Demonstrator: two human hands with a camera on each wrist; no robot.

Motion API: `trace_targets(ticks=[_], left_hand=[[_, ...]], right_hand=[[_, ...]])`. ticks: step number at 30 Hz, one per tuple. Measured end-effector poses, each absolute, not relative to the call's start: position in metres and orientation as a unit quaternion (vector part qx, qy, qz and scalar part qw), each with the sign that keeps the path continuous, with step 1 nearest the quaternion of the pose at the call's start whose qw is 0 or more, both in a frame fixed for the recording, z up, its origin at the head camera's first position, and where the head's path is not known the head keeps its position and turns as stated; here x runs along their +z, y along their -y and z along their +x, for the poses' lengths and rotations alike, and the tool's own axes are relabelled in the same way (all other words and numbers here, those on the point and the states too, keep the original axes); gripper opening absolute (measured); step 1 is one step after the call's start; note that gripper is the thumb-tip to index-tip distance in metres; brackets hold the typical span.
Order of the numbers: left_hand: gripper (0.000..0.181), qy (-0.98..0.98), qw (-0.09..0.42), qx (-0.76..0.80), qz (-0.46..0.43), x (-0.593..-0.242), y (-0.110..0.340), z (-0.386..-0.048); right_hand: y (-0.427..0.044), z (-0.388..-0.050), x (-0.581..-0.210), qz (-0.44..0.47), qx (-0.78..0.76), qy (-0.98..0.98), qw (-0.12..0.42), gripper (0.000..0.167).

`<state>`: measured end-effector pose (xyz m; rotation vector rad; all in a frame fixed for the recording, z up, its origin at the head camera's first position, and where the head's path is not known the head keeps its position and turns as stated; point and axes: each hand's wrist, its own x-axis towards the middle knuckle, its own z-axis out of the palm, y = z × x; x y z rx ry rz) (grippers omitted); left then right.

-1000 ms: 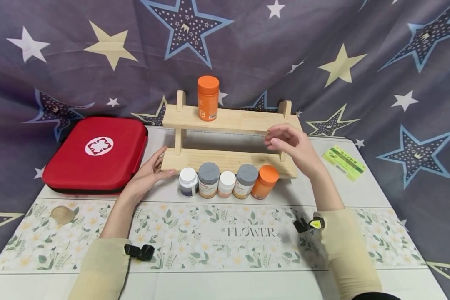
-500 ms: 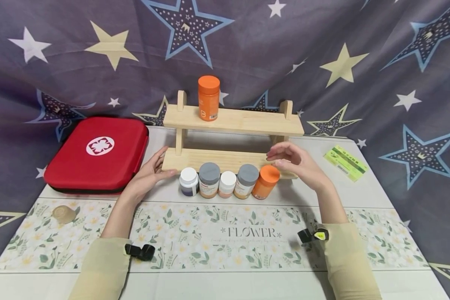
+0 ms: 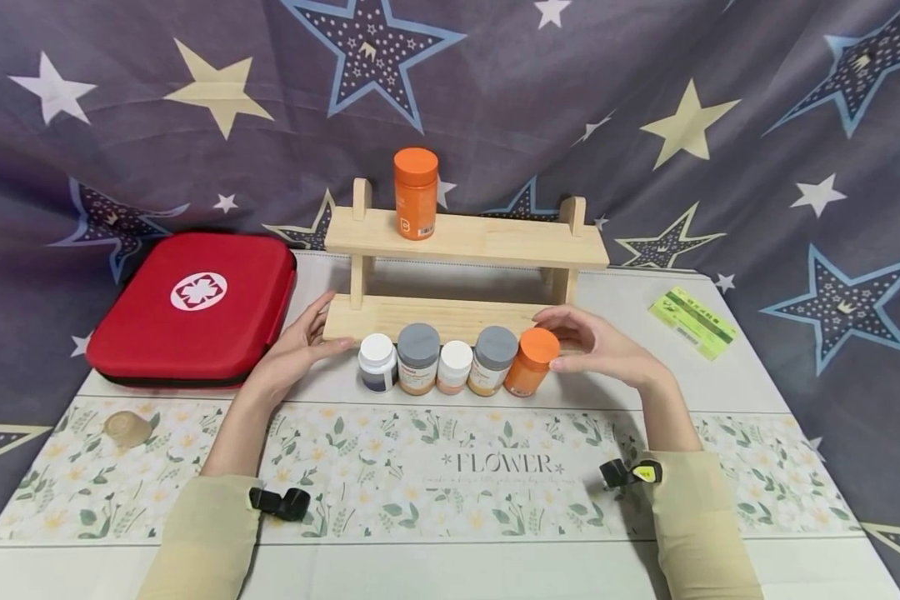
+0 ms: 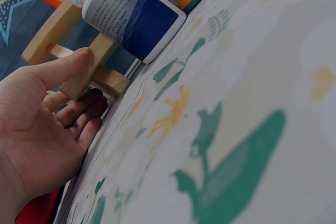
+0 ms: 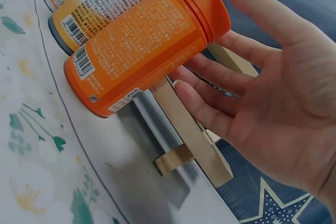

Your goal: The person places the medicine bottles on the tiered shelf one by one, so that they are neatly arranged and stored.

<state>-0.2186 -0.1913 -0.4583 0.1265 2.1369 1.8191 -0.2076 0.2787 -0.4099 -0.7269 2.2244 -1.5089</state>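
Note:
A two-tier wooden shelf [image 3: 450, 237] stands at the back of the table. My left hand [image 3: 294, 354] grips the left end of its lower board; in the left wrist view the thumb lies on top and the fingers curl beneath. In front of the shelf is a row: a white-capped bottle [image 3: 377, 364], a grey-capped jar [image 3: 417, 360], a small white-capped bottle [image 3: 453, 367], another grey-capped jar [image 3: 492, 361] and an orange bottle [image 3: 531, 362]. My right hand [image 3: 600, 346] is at the orange bottle's right side, thumb tip beside its cap, fingers loosely bent behind it.
Another orange bottle [image 3: 416, 196] stands upright on the upper board. A red first-aid case [image 3: 195, 312] lies to the left, with a small tan object [image 3: 127, 428] in front of it. A green card-like box [image 3: 692, 322] lies at the right. A star-patterned curtain [image 3: 495, 100] hangs behind.
My right hand has come down from the shelf's upper right end to the orange bottle in the front row. My left hand has stayed on the shelf's left end.

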Motion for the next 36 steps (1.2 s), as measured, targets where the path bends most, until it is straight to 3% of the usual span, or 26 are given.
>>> trace_targets(ticks=[18, 36], left_hand=[[0.101, -0.747, 0.163, 0.643, 0.046, -0.4599, 0.1923, -0.2186], [0.099, -0.746, 0.163, 0.644, 0.048, -0.4591, 0.1927, -0.2181]], right_hand=[[-0.2745, -0.2059, -0.4140, -0.250, -0.510, -0.799, 0.199, 0.052], [-0.2777, -0.2036, -0.4151, -0.256, -0.538, -0.792, 0.135, 0.049]])
